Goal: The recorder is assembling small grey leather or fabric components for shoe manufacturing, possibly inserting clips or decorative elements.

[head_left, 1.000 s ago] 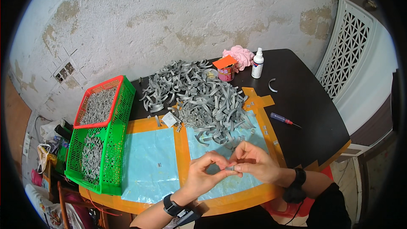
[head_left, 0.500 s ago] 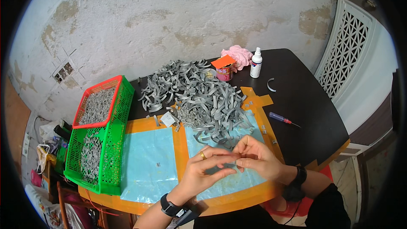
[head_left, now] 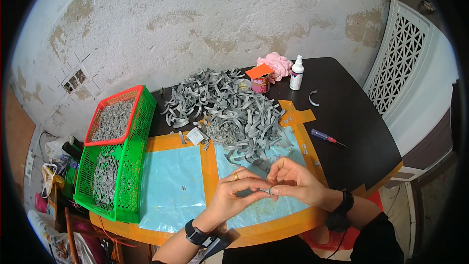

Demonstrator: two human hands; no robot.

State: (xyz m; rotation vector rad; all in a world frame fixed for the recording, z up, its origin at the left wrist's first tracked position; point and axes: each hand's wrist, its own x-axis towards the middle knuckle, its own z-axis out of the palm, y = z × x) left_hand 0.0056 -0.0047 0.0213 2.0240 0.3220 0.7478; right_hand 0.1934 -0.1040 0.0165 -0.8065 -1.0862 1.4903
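Over the near edge of the blue plastic sheet (head_left: 171,171), my two hands meet fingertip to fingertip. My left hand (head_left: 238,193), with a ring on one finger, pinches a small grey strip piece (head_left: 266,191) between thumb and fingers. Against the other end of that piece press the thumb and forefinger of my right hand (head_left: 296,184). Most of the piece is hidden by my fingers. Just beyond lies a big heap of curved grey strips (head_left: 249,110), with a cluster of tiny grey parts (head_left: 220,133) at its near left side.
At the left stand a green basket (head_left: 128,166) and a red-rimmed basket (head_left: 128,134), both holding small grey parts. Behind the heap are a tin (head_left: 260,84), pink cloth (head_left: 278,67) and white spray bottle (head_left: 296,76). A screwdriver (head_left: 325,136) lies right, near a loose curved strip (head_left: 310,99).
My left fingers have closed in: the thumb now presses against the fingers at the small piece. My right hand stays almost in place. The view has shifted slightly.
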